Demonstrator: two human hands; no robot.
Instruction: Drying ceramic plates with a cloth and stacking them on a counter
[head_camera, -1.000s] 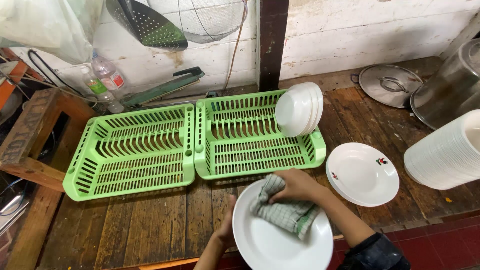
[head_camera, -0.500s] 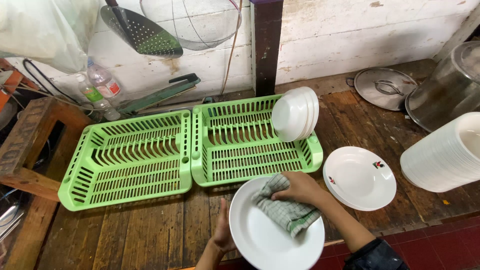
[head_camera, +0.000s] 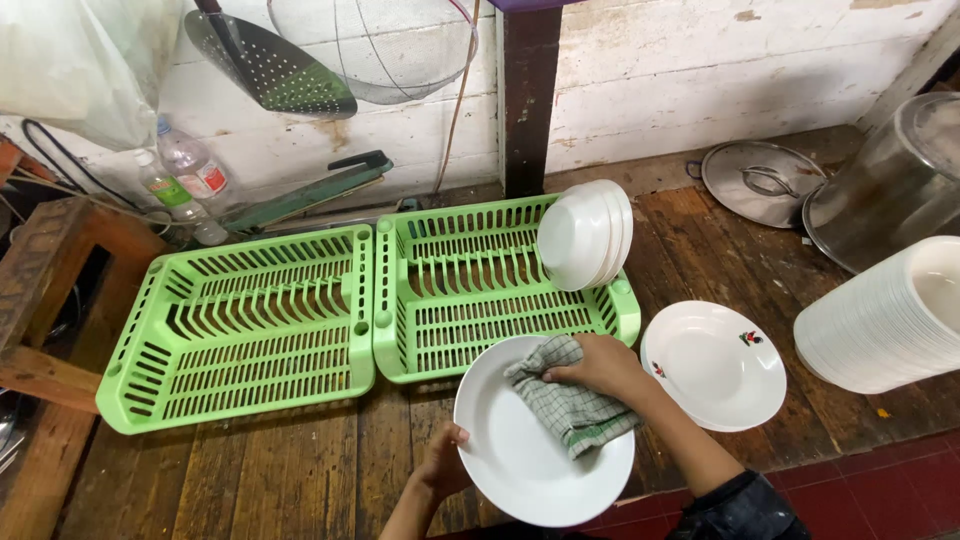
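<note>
A white round plate (head_camera: 520, 460) is held over the wooden table's front edge. My left hand (head_camera: 445, 465) grips its near-left rim. My right hand (head_camera: 600, 365) presses a grey-green checked cloth (head_camera: 570, 405) onto the plate's upper right part. Just right of it lies a white plate with a small red flower mark (head_camera: 715, 365) on the table. Beyond the hands stand two green plastic dish racks; the right rack (head_camera: 480, 300) holds several white bowls (head_camera: 585, 235) on edge at its far right corner.
The left green rack (head_camera: 250, 330) holds nothing. A tall stack of white bowls (head_camera: 885, 320) stands at the right, with a metal lid (head_camera: 765, 180) and a glass-lidded pot (head_camera: 890, 185) behind. Plastic bottles (head_camera: 185, 180), a perforated ladle (head_camera: 270, 70) and a wooden stool (head_camera: 40, 300) are at the left.
The cloth and my right hand have slid from the plate's middle toward its upper right rim. My left hand still holds the plate's left rim. The camera tilted slightly.
</note>
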